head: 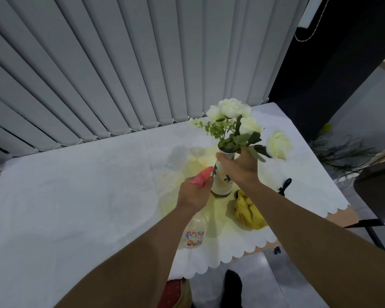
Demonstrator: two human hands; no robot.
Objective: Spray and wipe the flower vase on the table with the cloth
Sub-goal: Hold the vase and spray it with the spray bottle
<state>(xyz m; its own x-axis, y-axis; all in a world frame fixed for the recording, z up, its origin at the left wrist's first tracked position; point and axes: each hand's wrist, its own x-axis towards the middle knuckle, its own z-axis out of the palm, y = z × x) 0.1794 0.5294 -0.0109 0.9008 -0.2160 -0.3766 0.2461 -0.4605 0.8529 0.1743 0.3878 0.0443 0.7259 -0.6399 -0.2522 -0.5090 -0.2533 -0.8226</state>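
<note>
A white vase (221, 184) with dark markings stands upright on the table's white cloth (76, 196) and holds white roses (233, 107). My right hand (239, 166) grips the vase around its neck. My left hand (195, 193) holds a clear spray bottle (195, 232) with a pink spray head (202, 176), the nozzle close against the vase's left side. A crumpled yellow cloth (248, 211) lies on the table to the right of the vase, under my right forearm.
Grey vertical blinds (120, 74) hang behind the table. A small dark object (285, 185) lies near the table's right edge. A dark chair (378, 192) stands to the right. Yellowish stains spread around the vase. The scalloped table edge (231, 256) is near my body.
</note>
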